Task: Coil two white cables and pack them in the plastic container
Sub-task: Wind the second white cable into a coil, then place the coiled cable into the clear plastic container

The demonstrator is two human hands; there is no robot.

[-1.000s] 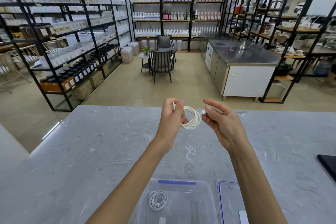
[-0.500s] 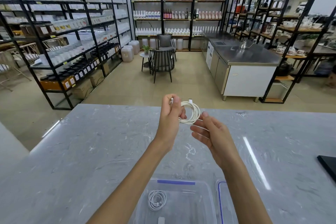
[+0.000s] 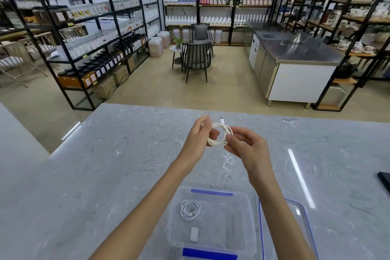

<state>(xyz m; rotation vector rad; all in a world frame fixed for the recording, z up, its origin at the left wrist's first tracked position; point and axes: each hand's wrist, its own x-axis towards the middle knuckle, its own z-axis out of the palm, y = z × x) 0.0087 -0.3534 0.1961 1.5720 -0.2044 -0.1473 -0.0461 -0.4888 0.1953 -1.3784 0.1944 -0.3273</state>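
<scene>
the cable i'm coiling (image 3: 219,134) hangs in the air between my two hands, above the grey marble counter (image 3: 105,164) and well beyond the plastic container (image 3: 223,221), which sits close to me between my forearms. my left hand (image 3: 198,139) is curled round the left side of the coil, with the thumb and fingertips pinching the loops together. my right hand (image 3: 247,148) grips the right side, thumb and forefinger closed on the strands, the other fingers loosely bent underneath. so both hands are grasping the same coil and neither is free. the cable is thin and white, wound into a small round bundle of several loops, and one plug end (image 3: 221,120) sticks up from the top of it. in the container, near its far left corner, lies the other white cable (image 3: 190,209), wound into a loose flat ring on the bottom. a small white block (image 3: 194,234) lies just nearer to me than that ring, apart from it. the container is clear with blue clips on its near and far rims, and its clear, blue-edged lid (image 3: 299,217) lies flat on the counter just to its right, partly under my right forearm.
</scene>
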